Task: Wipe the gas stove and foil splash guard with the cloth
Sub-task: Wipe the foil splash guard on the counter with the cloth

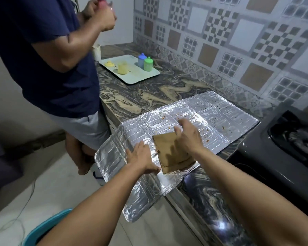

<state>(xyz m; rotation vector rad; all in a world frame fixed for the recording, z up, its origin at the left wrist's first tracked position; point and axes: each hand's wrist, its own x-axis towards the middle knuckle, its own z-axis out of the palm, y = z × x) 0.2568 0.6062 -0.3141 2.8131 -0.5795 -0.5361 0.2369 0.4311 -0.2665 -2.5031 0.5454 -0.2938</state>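
Task looks part-done at best: the black glass-topped gas stove (283,139) at right shows no cloth on it, and the embossed silver foil splash guard (212,110), laid flat on the swirled dark marble bench (146,93) and overhanging its front edge, carries brown specks across its far panels. The folded tan cloth (172,155) lies on the guard's near panel; the right hand (188,137) hangs over it, fingers loosely spread, contact unclear, while the left hand (140,158) presses flat on the foil beside it. Patterned wall tiles behind; a second person in a navy shirt (43,50) stands by a pale tray (132,78) of small lidded cups.
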